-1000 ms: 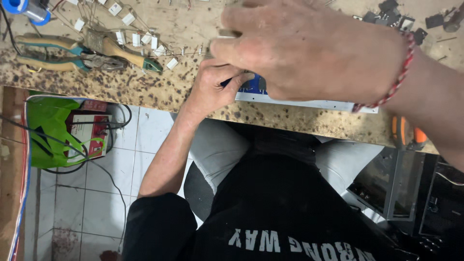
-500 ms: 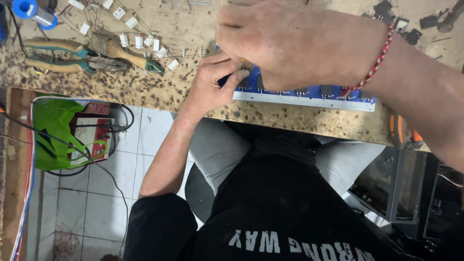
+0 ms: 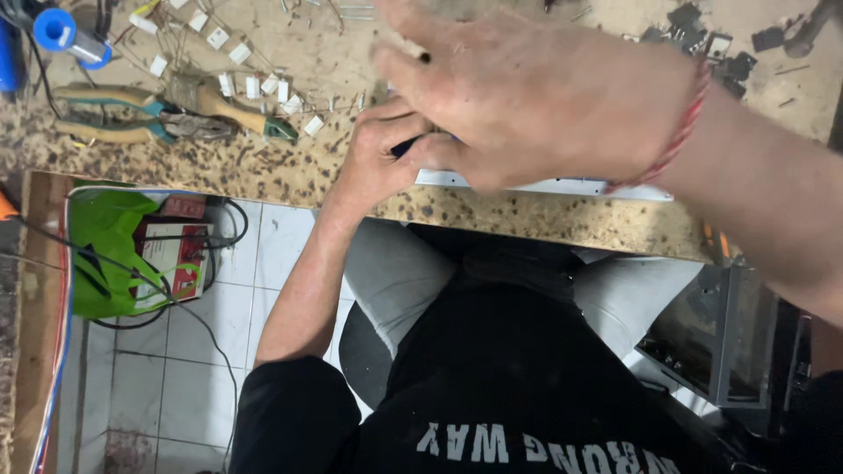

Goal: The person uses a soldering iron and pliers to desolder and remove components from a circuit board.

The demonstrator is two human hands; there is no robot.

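Observation:
My left hand (image 3: pixel 376 160) rests on the speckled bench (image 3: pixel 290 171) near its front edge, with its fingers curled around the left end of a blue circuit board. Only the board's white front edge (image 3: pixel 562 187) shows. My right hand (image 3: pixel 544 96), with a red thread band on the wrist, hovers blurred above the board and hides most of it. A small dark bit shows at one fingertip; whether the hand grips anything is unclear.
Green-handled pliers (image 3: pixel 132 118), small white components (image 3: pixel 237 53) and a blue spool (image 3: pixel 57 31) lie at the bench's left. Dark parts (image 3: pixel 702 39) sit at the back right. Below, a green bag (image 3: pixel 105 250), a red and white box (image 3: pixel 176 250) and a metal case (image 3: pixel 720 333).
My right hand has swept left and nearer the camera, covering the blue board that showed before. My left hand keeps its hold at the board's left end.

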